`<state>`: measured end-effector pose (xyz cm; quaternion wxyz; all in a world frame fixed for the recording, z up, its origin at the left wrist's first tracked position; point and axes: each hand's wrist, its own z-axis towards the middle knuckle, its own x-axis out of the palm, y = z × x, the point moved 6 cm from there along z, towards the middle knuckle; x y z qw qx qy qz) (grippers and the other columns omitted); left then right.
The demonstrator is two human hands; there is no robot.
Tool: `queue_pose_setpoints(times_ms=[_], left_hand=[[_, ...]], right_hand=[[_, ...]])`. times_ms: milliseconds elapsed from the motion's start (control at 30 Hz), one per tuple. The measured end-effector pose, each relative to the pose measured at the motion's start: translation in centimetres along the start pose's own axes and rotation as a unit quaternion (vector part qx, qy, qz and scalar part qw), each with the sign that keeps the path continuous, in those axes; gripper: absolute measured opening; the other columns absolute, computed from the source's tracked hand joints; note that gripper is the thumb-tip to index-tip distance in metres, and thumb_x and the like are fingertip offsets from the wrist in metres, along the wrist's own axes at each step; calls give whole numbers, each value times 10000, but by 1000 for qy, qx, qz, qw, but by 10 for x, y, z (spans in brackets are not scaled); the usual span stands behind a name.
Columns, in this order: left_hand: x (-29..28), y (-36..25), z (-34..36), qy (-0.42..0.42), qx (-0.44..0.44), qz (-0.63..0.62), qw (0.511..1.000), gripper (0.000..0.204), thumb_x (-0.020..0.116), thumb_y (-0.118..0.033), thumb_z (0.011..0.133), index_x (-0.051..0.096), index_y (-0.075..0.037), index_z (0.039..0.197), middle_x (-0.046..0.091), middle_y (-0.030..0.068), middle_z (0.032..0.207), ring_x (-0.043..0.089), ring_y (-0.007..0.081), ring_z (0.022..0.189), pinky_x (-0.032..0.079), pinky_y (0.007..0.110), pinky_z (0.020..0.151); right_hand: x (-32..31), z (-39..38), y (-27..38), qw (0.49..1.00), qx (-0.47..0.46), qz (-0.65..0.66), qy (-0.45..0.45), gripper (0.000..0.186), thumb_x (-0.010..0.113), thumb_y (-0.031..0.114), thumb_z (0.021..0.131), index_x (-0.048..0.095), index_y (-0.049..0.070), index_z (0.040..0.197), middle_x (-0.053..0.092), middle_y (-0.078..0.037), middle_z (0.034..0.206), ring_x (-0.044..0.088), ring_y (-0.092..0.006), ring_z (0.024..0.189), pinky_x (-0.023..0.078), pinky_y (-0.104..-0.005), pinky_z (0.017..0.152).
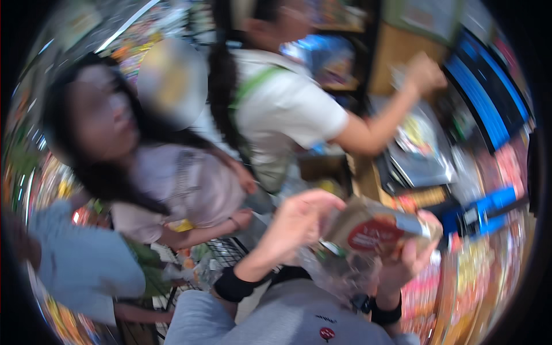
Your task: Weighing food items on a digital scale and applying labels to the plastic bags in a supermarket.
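A brown food package (374, 232) with a red oval label is held up in front of my chest, tilted. My right hand (415, 254) grips it from the right, the thumb along its edge and the fingers beneath. Closed fingers of my left hand (305, 221) meet the package's upper left edge; blur hides what they pinch. A crumpled clear plastic bag (351, 269) hangs below the package between my hands. Black bands circle both my wrists.
A person in white with a green strap (287, 98) reaches toward a blue-lit screen (489, 86) at a counter. Another person (184, 178) stands on the left beside a black wire cart (227, 248). A person in blue (86, 259) is at lower left. Packed shelves (466, 293) stand at right.
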<state>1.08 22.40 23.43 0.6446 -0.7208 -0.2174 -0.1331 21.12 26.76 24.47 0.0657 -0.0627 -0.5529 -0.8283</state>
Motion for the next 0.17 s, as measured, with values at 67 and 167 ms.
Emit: queue_pose_setpoints(times_ms=[67, 167], left_hand=[[-3, -3, -7, 9, 54, 9, 998, 274, 499, -254, 894, 552, 0, 983, 527, -51, 716, 416, -6, 532, 297, 138, 438], [-13, -30, -31, -18, 141, -8, 990, 245, 453, -260, 920, 554, -40, 958, 345, -82, 586, 289, 13, 469, 227, 161, 417]], right_hand=[[22, -3, -1, 995, -25, 62, 69, 547, 563, 326, 770, 375, -17, 1152, 469, -122, 1033, 490, -205, 937, 409, -301, 820], [47, 0, -22, 981, -52, 98, 160, 548, 538, 308, 803, 345, -27, 1191, 456, -161, 1096, 512, -254, 968, 423, -378, 868]])
